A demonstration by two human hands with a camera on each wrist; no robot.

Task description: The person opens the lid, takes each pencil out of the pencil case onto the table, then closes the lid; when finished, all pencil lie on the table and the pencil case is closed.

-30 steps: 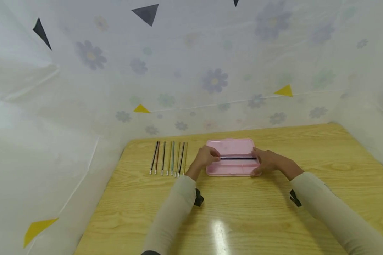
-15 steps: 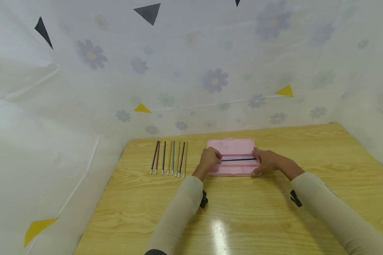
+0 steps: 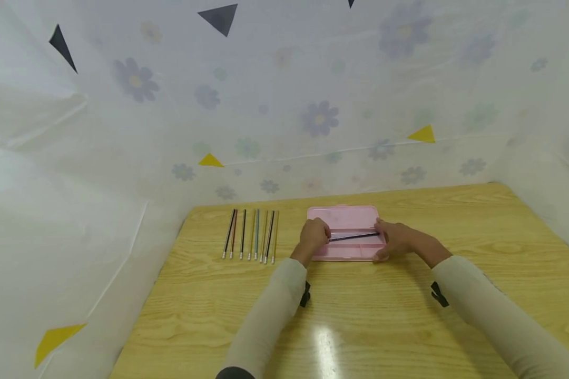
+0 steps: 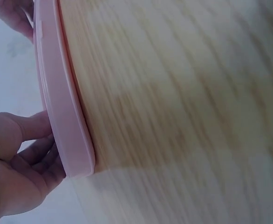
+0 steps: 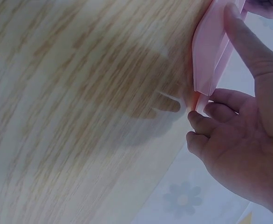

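An open pink pencil case (image 3: 346,217) lies flat on the wooden table (image 3: 360,316). A dark pencil (image 3: 355,236) slants across it, left end nearer me. My left hand (image 3: 315,235) is at the case's left end, its curled fingers pinching the pencil's left end. My right hand (image 3: 393,239) grips the case's right end, thumb along the front rim. The pencil's right tip reaches its fingers. The left wrist view shows the left hand (image 4: 15,172) curled against the case's rim (image 4: 62,102). The right wrist view shows the right hand (image 5: 239,140) round a corner of the case (image 5: 208,56).
Several pencils (image 3: 251,234) lie side by side in a row left of the case, pointing away from me. White flowered sheeting (image 3: 313,121) walls the table at the back and both sides. The table's left edge (image 3: 170,252) runs close to the pencil row.
The pencil was level between the hands and now slants, its left end lower toward me. My left hand has shifted slightly right along the case. The right hand has stayed put.
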